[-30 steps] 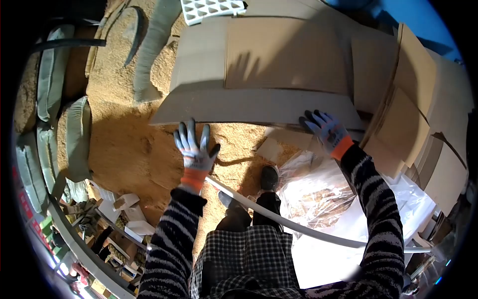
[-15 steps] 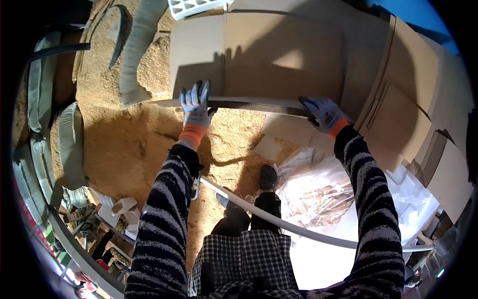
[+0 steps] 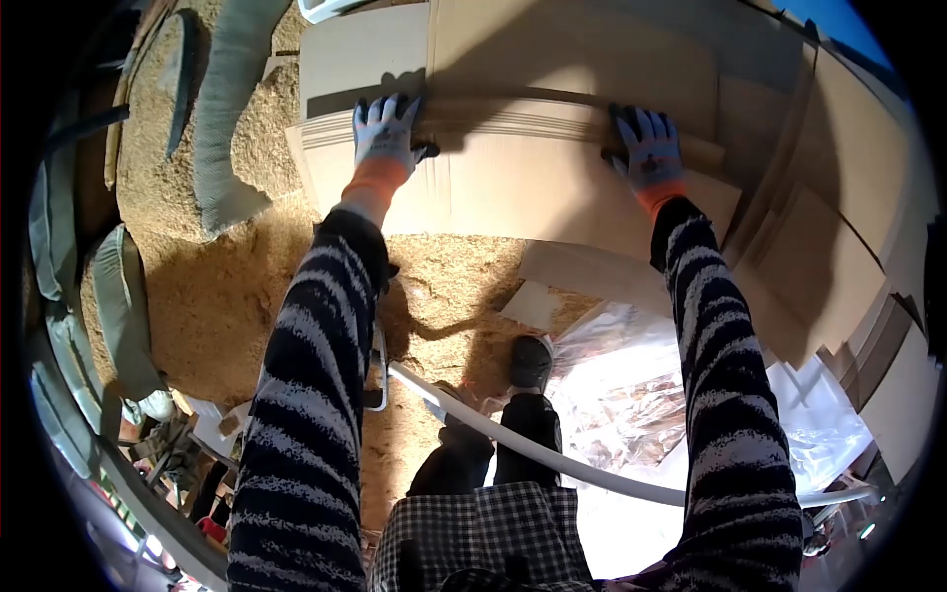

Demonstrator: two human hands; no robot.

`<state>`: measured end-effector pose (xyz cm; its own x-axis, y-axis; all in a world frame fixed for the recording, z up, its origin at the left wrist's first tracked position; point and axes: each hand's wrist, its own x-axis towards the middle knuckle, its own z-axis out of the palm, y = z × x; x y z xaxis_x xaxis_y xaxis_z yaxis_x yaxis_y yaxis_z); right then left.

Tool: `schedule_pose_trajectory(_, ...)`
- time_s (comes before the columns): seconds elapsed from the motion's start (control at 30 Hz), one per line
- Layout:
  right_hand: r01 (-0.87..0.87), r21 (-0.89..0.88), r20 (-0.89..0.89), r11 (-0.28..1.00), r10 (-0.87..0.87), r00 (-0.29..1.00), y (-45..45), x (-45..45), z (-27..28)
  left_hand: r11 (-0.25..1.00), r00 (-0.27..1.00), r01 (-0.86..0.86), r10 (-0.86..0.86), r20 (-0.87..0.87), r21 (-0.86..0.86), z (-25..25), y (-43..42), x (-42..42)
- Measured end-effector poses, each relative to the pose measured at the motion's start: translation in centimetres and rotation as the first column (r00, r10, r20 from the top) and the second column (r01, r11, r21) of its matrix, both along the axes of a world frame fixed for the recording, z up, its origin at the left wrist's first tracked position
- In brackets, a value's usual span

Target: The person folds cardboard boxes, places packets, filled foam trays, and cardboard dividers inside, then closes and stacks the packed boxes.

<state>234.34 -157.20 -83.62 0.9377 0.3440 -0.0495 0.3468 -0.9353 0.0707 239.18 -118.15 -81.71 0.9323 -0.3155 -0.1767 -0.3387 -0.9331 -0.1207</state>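
Note:
Both my hands wear grey gloves with dark fingertips and orange cuffs. My left hand lies across the layered far edge of a stack of cardboard sheets, fingers stretched forward and thumb out to the right. My right hand rests at the right part of the same edge, its fingers extended and slightly apart. The stack's broad face is turned up toward me. Beyond it lies a larger cardboard sheet, partly in shadow. Whether fingertips hook over the edge, I cannot tell.
Sawdust-like material covers the surface at left and below the stack. Grey-green padded strips lie at left. More cardboard stands at right, above clear plastic wrapping. A curved white rail crosses before my legs.
Both hands have moved forward with the cardboard stack. Seen nearly edge-on before, the stack now shows its broad face and layered far edge.

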Motion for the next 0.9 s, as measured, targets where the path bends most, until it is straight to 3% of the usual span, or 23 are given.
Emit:
schedule_pose_trajectory(0.07,0.026,-0.061,-0.01,0.998,-0.026,1.0,-0.1,-0.5,-0.9,1.0,0.999,-0.004,0.004,-0.053,0.001,-0.4,-0.2,0.9)
schedule_pose_trajectory(0.17,0.018,0.019,-0.086,1.0,-0.016,0.996,-0.4,0.2,2.6,1.0,0.998,-0.015,0.014,-0.055,-0.011,0.3,-0.3,0.9)
schedule_pose_trajectory(0.23,-0.049,0.183,-0.09,0.982,0.066,0.994,-0.2,-2.8,6.9,0.997,0.995,-0.028,0.021,-0.101,-0.065,2.4,0.5,-0.1)
schedule_pose_trajectory(0.27,-0.043,0.214,-0.131,0.976,0.073,0.989,-0.3,-5.3,8.5,0.952,0.994,0.06,-0.085,-0.071,-0.3,4.4,2.0,-1.4)
schedule_pose_trajectory(0.4,-0.044,0.194,-0.202,0.98,0.084,0.976,1.0,-12.1,10.8,0.958,0.973,0.079,-0.133,-0.186,-0.276,7.0,2.8,-4.3)
schedule_pose_trajectory(0.47,0.088,0.18,-0.305,0.98,-0.03,0.952,1.7,-13.5,10.5,0.989,0.938,0.024,-0.073,-0.338,-0.147,7.5,2.9,-6.0)
schedule_pose_trajectory(0.57,0.056,0.174,-0.234,0.983,-0.014,0.972,2.7,-17.1,10.7,0.972,0.953,0.062,-0.125,-0.277,-0.225,6.3,5.0,-10.6)
schedule_pose_trajectory(0.6,0.096,0.192,-0.339,0.977,-0.026,0.94,2.3,-20.1,8.4,0.972,0.953,0.066,-0.129,-0.274,-0.227,6.0,5.5,-12.0)
schedule_pose_trajectory(0.7,-0.033,0.192,-0.202,0.981,0.072,0.977,3.0,-22.9,7.0,0.927,0.972,0.174,-0.216,-0.092,-0.331,6.1,6.6,-14.6)
schedule_pose_trajectory(0.77,-0.023,0.174,-0.232,0.984,0.064,0.971,3.1,-23.3,7.3,0.912,0.975,0.204,-0.222,-0.008,-0.357,5.9,6.7,-15.8)
schedule_pose_trajectory(0.83,0.014,0.061,-0.293,0.998,0.005,0.956,3.2,-22.8,6.9,0.917,0.979,0.17,-0.199,-0.044,-0.361,5.7,6.3,-15.3)
schedule_pose_trajectory(0.87,0.066,0.122,-0.399,0.99,-0.012,0.917,2.8,-21.6,7.6,0.939,0.988,0.109,-0.137,-0.066,-0.325,5.6,5.9,-14.9)
schedule_pose_trajectory(0.9,0.066,0.119,-0.395,0.991,-0.014,0.919,3.4,-19.4,9.1,0.957,0.993,0.048,-0.075,-0.087,-0.285,5.6,5.8,-14.2)
